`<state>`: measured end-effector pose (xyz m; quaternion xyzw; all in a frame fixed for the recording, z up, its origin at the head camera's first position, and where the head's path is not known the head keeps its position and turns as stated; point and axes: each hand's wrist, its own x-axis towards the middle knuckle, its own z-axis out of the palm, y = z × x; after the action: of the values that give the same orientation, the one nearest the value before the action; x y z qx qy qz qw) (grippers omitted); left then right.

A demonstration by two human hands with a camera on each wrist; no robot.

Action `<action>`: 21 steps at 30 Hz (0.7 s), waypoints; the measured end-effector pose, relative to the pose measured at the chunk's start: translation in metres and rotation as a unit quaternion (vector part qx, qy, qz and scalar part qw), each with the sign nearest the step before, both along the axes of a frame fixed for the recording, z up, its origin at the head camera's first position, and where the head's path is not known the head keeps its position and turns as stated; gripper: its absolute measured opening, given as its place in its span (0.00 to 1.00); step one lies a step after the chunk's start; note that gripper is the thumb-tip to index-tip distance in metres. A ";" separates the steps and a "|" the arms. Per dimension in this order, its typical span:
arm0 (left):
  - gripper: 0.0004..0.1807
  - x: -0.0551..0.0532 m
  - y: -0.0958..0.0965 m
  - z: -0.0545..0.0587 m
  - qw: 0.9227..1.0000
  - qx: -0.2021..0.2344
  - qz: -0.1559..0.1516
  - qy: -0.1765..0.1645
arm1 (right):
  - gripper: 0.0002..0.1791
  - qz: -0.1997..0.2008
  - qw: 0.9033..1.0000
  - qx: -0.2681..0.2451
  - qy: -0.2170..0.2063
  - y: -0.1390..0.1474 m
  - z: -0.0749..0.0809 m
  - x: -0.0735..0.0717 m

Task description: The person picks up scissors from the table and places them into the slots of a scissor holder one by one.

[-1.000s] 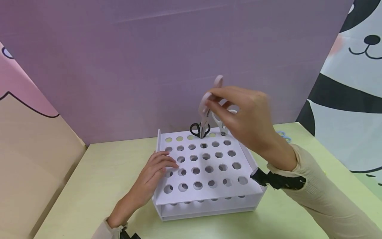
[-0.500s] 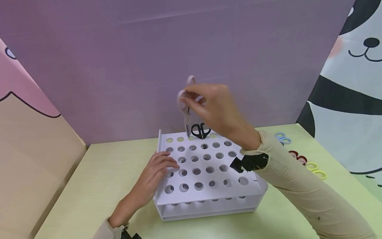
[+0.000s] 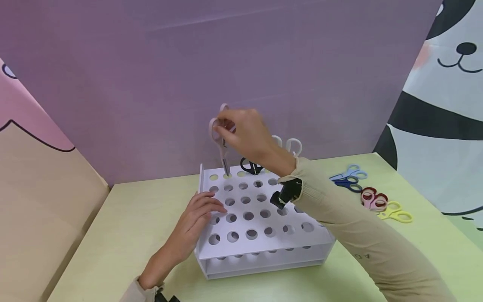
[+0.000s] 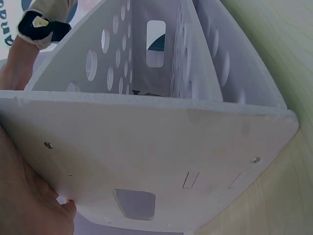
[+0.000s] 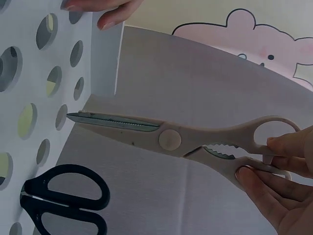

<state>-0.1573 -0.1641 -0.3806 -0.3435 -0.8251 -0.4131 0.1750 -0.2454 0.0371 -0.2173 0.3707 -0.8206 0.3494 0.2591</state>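
Note:
My right hand point(image 3: 245, 130) pinches pale pink kitchen scissors point(image 5: 170, 139) by the handles, blades downward. Their tip is at the back row of holes in a white rack point(image 3: 260, 248), near the second hole from the left; whether it has entered cannot be told. My left hand point(image 3: 192, 222) rests on the rack's left edge, fingers lying across the top plate. Black scissors point(image 5: 36, 188) stand handles up in the back row, to the right of the held pair. White scissors point(image 3: 299, 149) stand farther right, partly hidden by my right hand and wrist.
Right of the rack, light blue point(image 3: 352, 171), dark blue scissors point(image 3: 345, 183), red scissors point(image 3: 367, 192), pink scissors point(image 3: 373, 204) and yellow scissors point(image 3: 396, 215) lie on the pale table point(image 3: 143, 209). A purple backdrop point(image 3: 151, 92) rises behind the rack.
My right hand has moved left with the pale pink scissors, passing the black pair along the back row. The left hand stays put. White scissors and the table scissors show more now.

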 end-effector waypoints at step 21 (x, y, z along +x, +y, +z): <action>0.17 0.000 0.003 0.000 1.000 0.003 -0.003 -0.010 | 0.05 -0.045 0.986 0.133 -0.090 -0.005 -0.051 -0.024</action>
<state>-0.1569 -0.1614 -0.3811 -0.3415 -0.8244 -0.4195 0.1667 -0.2694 0.0326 -0.2678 0.3314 -0.8955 0.2571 0.1486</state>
